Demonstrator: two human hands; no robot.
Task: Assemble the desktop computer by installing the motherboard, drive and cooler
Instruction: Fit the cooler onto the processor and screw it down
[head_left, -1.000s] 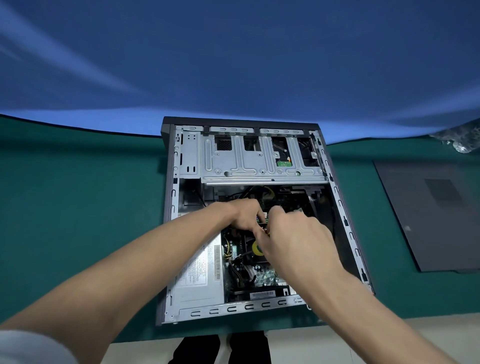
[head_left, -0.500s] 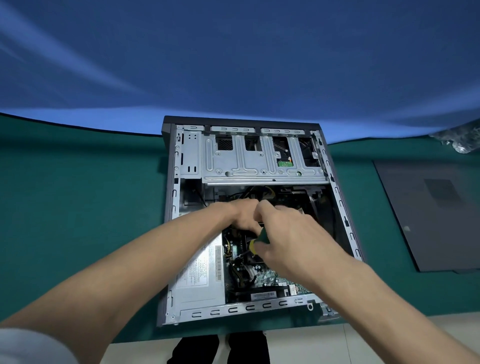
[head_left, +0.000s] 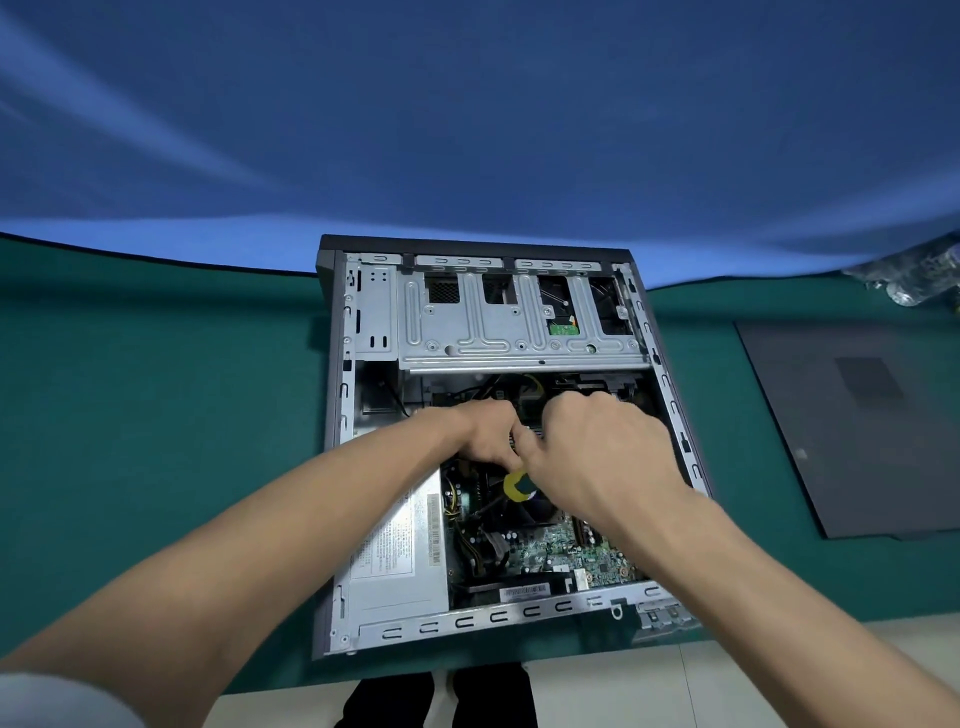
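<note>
Case (head_left: 337, 415) lies on green mat (head_left: 156, 415), blue backdrop (head_left: 467, 130) behind; right fingers (head_left: 530, 447) grasp screwdriver (head_left: 519, 486), left unclear.

power supply label (head_left: 399, 540): dense print and barcodes, lower left of centre, too small to read
barcode sticker (head_left: 524, 592): on the case's near rail, characters illegible

One open computer case (head_left: 670, 400); one detached side panel (head_left: 852, 426); one screwdriver (head_left: 519, 486); two hands.
</note>
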